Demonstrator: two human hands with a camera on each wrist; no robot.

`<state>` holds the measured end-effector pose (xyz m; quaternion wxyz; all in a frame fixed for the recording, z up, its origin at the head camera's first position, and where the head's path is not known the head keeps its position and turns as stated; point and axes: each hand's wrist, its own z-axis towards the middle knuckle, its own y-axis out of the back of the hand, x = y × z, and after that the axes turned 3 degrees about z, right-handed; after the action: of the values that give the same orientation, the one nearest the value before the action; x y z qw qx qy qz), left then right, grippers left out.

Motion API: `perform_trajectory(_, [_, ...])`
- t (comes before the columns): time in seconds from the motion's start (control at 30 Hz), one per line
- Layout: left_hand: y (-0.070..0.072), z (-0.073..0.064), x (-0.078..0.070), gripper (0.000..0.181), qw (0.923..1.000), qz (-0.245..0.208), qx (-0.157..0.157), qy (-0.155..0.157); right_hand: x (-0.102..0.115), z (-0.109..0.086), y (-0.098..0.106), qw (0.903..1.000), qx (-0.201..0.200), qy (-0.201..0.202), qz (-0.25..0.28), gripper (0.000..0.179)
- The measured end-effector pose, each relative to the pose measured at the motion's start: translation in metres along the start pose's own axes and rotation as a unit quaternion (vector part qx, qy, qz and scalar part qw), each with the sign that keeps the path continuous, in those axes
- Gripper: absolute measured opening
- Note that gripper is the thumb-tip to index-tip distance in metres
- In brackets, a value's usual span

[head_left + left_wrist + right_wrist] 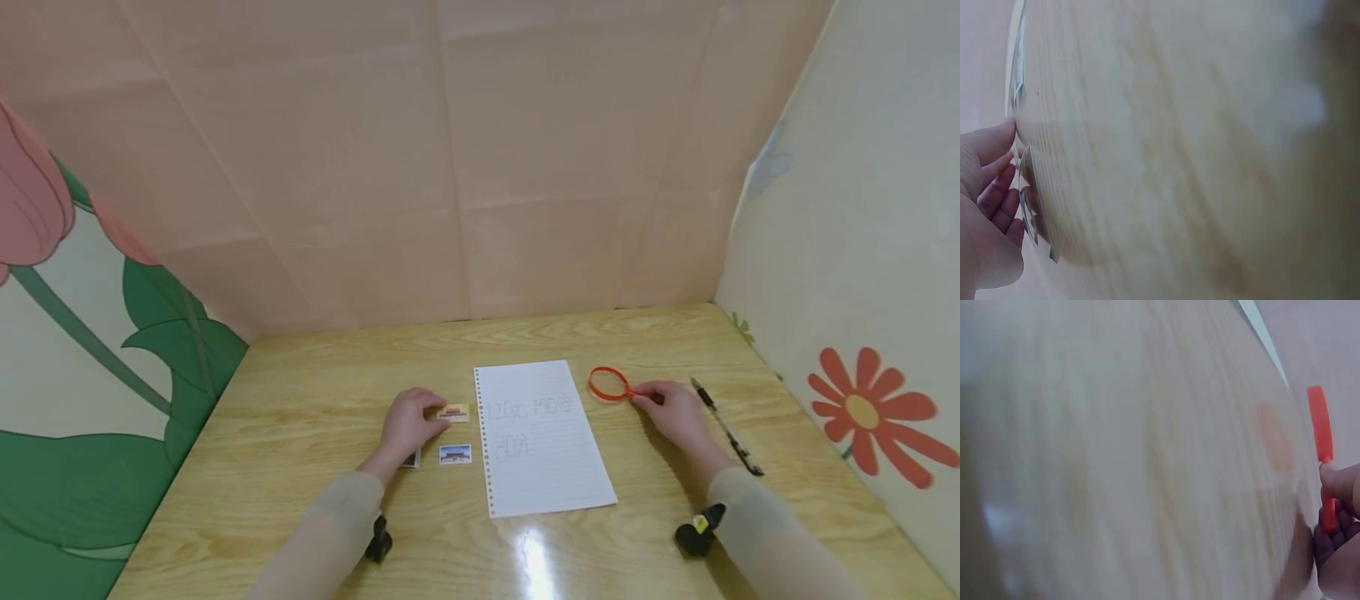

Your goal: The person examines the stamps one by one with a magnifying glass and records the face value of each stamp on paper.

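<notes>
My left hand [408, 425] is over the left part of the table, thumb and fingers pinching the left edge of an orange-yellow postage stamp [454, 413]. Just below it lies a blue-and-white stamp [455, 454]. A dark-edged stamp [410, 459] shows partly from under the same hand. Curved edges of stamps [1027, 194] appear beside the fingers in the left wrist view. On the right, my right hand [671, 410] grips the handle of a red magnifying glass [609, 398]. Its red rim [1320, 422] stands off the tabletop in the right wrist view, above a faint red reflection.
Between the hands lies a lined sheet of paper [547, 475] with punched holes and handwritten figures. A black-and-clear pen [726, 427] is right of the right hand. The wood-grain table [360, 358] meets a pink-covered wall behind and painted walls at both sides.
</notes>
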<state>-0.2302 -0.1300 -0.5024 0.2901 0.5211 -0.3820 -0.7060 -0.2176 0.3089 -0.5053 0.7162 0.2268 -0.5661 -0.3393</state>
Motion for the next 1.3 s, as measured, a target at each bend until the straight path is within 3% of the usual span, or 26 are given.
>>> perform_trajectory(0.23, [0.0,0.001,0.0,0.032,1.0,-0.005,0.009,-0.001,0.04,0.0,-0.02,0.9972,0.034,0.04,0.052,0.006])
perform_trajectory(0.5, [0.003,0.001,0.001,0.03,0.9997,-0.011,0.02,-0.001,0.094,0.002,-0.056,0.9887,0.064,0.1,0.091,0.01])
perform_trajectory(0.7, [0.004,0.001,0.003,0.032,0.9995,-0.025,0.013,-0.014,0.123,0.001,-0.091,0.9793,0.058,0.162,0.107,0.013])
perform_trajectory(0.87, [0.005,0.001,0.005,0.032,0.9988,-0.026,0.001,-0.041,0.148,-0.004,-0.114,0.9774,0.068,0.171,0.105,0.014])
perform_trajectory(1.0, [0.004,0.001,0.006,0.029,0.9987,-0.029,-0.001,-0.042,0.161,-0.006,-0.128,0.9783,0.071,0.169,0.096,0.014])
perform_trajectory(1.3, [0.006,0.002,0.008,0.026,0.9988,-0.021,0.0,-0.045,0.174,-0.005,-0.141,0.9826,0.072,0.157,0.069,0.014])
